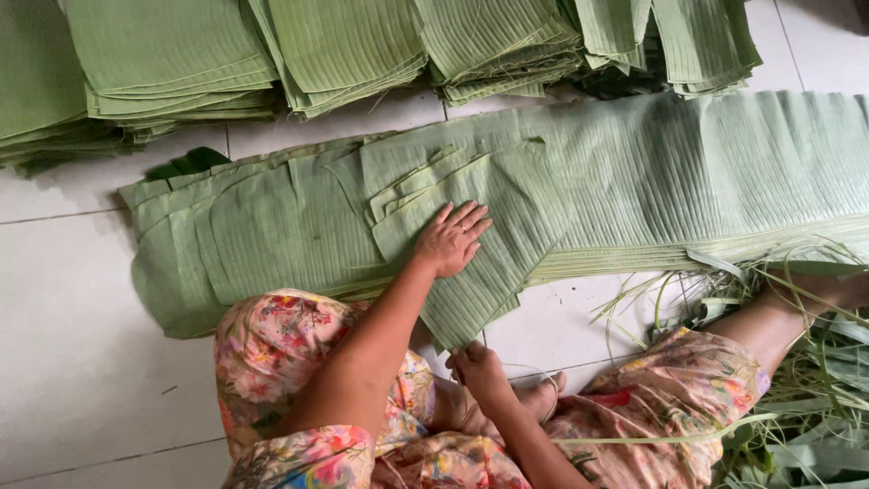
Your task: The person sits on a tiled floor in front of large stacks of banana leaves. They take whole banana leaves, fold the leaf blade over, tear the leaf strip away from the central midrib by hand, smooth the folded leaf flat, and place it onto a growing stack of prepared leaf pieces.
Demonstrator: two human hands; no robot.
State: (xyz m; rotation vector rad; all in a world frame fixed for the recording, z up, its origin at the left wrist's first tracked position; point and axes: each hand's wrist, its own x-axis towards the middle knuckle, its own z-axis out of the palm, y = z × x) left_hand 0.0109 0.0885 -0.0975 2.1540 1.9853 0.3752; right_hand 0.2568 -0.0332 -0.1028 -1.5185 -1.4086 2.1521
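A long layered spread of pale green banana leaves (688, 172) lies across the white tiled floor in front of me. My left hand (450, 240) presses flat, fingers apart, on a cut leaf piece (493, 263) lying on top of the spread. My right hand (480, 367) pinches the near lower edge of that same piece, just above my knees. Several smaller cut pieces (407, 186) overlap under and beside it.
Neat stacks of folded banana leaves (344, 50) line the far side of the floor. A heap of thin leaf strips and midrib trimmings (797, 362) lies at the right by my leg. Bare white tiles (81, 362) show at the left. My floral-clad knees (281, 344) sit close below.
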